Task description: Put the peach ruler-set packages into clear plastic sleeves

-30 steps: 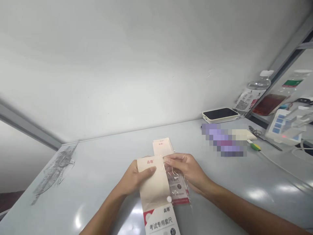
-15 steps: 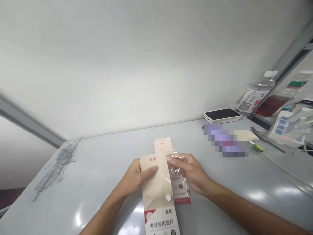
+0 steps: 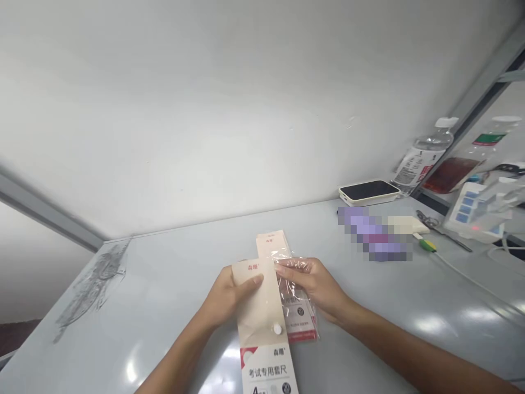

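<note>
My left hand [image 3: 228, 295] grips a long beige card packet [image 3: 261, 323] printed with red and black Chinese text, its thumb lying across the front. A white round fastener [image 3: 278, 329] sits on the packet's flap. My right hand [image 3: 307, 285] pinches the top of a transparent plastic bag [image 3: 297, 306] beside the packet, and a printed card shows through the bag. Behind both hands, a second beige card [image 3: 271, 244] lies on the grey table [image 3: 164, 295], partly hidden by the plastic.
At the table's back right are a cream-edged phone [image 3: 369, 191], a plastic water bottle [image 3: 420, 157], a pixelated purple object [image 3: 375, 233], scissors [image 3: 429, 221], a green-handled tool [image 3: 427, 245] and a white device with blue buttons [image 3: 467, 210]. A white wall rises behind.
The card packet has shifted slightly left and upward, and the plastic bag has crinkled a little in my right hand. Both hands keep their hold.
</note>
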A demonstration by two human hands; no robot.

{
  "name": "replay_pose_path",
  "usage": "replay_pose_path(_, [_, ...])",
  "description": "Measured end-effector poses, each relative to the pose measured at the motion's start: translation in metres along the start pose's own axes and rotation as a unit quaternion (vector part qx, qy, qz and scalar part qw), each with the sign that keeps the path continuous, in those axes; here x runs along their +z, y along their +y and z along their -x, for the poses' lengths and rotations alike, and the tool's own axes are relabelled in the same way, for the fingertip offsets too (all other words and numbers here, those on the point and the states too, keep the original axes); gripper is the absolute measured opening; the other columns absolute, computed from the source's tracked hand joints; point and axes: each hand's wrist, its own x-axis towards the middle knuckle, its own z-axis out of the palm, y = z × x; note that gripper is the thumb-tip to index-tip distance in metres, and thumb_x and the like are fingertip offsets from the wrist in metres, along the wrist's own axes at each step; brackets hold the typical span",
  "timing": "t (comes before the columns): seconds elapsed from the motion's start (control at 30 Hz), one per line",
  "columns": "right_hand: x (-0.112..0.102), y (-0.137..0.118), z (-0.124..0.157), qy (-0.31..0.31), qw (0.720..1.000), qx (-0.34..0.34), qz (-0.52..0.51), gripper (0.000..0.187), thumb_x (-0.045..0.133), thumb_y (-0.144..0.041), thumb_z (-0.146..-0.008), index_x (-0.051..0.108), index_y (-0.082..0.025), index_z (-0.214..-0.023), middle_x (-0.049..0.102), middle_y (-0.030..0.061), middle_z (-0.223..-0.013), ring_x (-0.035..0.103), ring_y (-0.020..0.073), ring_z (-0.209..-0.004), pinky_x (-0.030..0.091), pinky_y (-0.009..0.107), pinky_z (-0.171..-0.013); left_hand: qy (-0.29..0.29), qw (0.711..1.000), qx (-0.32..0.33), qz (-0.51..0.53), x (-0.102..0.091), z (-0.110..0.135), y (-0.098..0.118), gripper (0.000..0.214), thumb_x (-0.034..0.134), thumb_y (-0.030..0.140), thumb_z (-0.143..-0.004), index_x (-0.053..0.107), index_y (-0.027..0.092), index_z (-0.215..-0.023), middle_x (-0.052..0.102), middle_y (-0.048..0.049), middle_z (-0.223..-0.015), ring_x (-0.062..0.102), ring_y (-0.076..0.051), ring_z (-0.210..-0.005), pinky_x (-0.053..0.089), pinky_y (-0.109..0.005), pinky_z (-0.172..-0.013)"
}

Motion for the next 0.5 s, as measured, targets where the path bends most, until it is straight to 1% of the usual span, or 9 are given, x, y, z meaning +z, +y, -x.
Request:
replay_pose_path(0.17, [0.000, 0.000, 0.001, 0.022, 1.000, 0.004, 0.015, 0.027, 0.066, -0.041, -0.067, 0.069, -0.015, -0.072, 0.062, 0.0010, -0.061, 0.058, 0.0137, -0.061, 0.045, 0.027, -0.061, -0.022, 1.000, -0.012, -0.010, -0.003, 0.000, 0.000, 0.039, 0.056, 0.041, -0.075, 0.064, 0.010, -0.097, 0.068, -0.0123, -0.085, 0.063, -0.021, -0.071, 0.049, -0.031, -0.064])
replay_pose_path(0.33, [-0.001, 0.002, 0.000, -0.006, 1.000, 0.021, -0.005, 0.029, 0.066, -0.042, -0.067, 0.069, -0.016, -0.077, 0.064, 0.0026, -0.064, 0.059, 0.0154, -0.061, 0.045, 0.029, -0.061, -0.037, 0.999, -0.005, -0.013, 0.000, 0.000, -0.002, 0.037, 0.055, 0.042, -0.076, 0.065, 0.010, -0.091, 0.067, -0.0112, -0.080, 0.062, -0.020, -0.070, 0.047, -0.029, -0.062])
replay_pose_path(0.4, [-0.002, 0.005, -0.001, -0.003, 1.000, 0.026, -0.004, 0.030, 0.066, -0.043, -0.066, 0.069, -0.015, -0.079, 0.065, 0.0036, -0.067, 0.060, 0.0163, -0.062, 0.046, 0.029, -0.061, -0.023, 1.000, 0.003, -0.011, 0.003, 0.000, -0.004, 0.036, 0.054, 0.043, -0.076, 0.063, 0.011, -0.090, 0.066, -0.0095, -0.079, 0.061, -0.020, -0.070, 0.047, -0.029, -0.062])
replay_pose_path(0.5, [-0.003, 0.008, -0.002, 0.008, 1.000, 0.028, 0.001, 0.032, 0.067, -0.043, -0.065, 0.068, -0.014, -0.080, 0.066, 0.0043, -0.070, 0.060, 0.0169, -0.064, 0.046, 0.031, -0.062, 0.041, 0.999, 0.023, 0.004, 0.008, 0.000, -0.008, 0.033, 0.057, 0.041, -0.074, 0.056, 0.016, -0.096, 0.064, -0.0051, -0.079, 0.060, -0.017, -0.067, 0.047, -0.026, -0.058])
